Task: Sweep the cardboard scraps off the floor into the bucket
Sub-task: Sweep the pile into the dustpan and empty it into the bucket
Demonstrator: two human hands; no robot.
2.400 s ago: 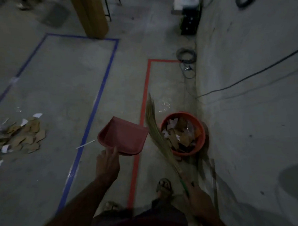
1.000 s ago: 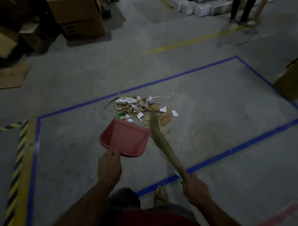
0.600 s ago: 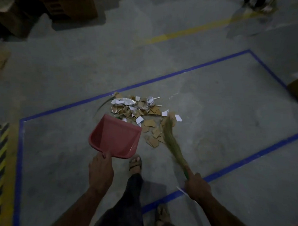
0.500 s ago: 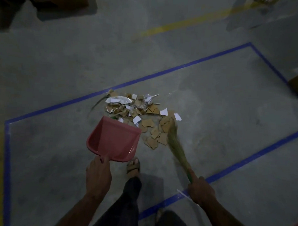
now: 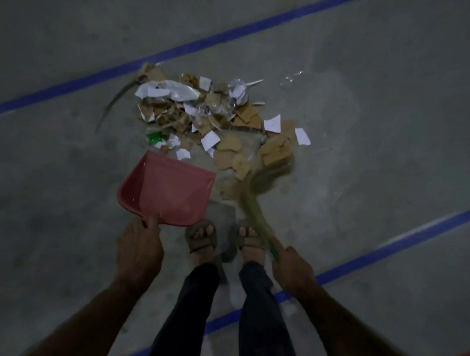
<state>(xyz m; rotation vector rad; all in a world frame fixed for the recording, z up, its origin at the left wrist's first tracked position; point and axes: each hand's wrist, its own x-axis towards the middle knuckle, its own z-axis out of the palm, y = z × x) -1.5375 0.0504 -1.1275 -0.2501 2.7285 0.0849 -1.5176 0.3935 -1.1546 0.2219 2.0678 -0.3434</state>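
A pile of brown cardboard scraps (image 5: 228, 148) mixed with white paper bits lies on the grey concrete floor ahead of my feet. My left hand (image 5: 140, 246) grips the rear edge of a red dustpan (image 5: 165, 190), whose open mouth faces the pile's near left side. My right hand (image 5: 291, 268) grips the green handle of a straw broom (image 5: 256, 193); its blurred bristles touch the floor at the pile's near right edge. The bucket is out of view.
Blue tape lines (image 5: 169, 53) cross the floor beyond the pile and behind my feet (image 5: 393, 249). My sandalled feet (image 5: 201, 240) stand just behind the dustpan. A thin curved strip (image 5: 112, 103) lies left of the pile.
I have turned from the bucket by the wall, walked up to the pile and bent over it. The dustpan has come down beside the scraps and the broom's bristles have reached the pile's right edge.
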